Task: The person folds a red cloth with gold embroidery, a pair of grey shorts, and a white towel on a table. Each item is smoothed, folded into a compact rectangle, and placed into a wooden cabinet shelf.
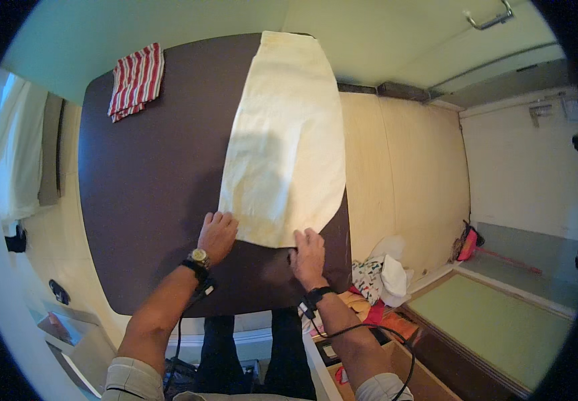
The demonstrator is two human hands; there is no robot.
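Observation:
A cream cloth [289,135], laid out long and narrow, covers the right part of a dark brown tabletop [158,165] and reaches its far edge. My left hand [218,235] is at the cloth's near left corner, fingertips on the fabric. At the near edge, further right, the fingertips of my right hand [309,255] touch the cloth. Whether either hand pinches the fabric cannot be told. A folded cloth with red and white stripes [137,80] lies at the table's far left corner.
Crumpled clothes [379,280] lie in a heap right of the table, above an open wooden drawer [414,371]. Cables run from both wrists. A wall stands behind the table, and a curtain [25,155] hangs at the left.

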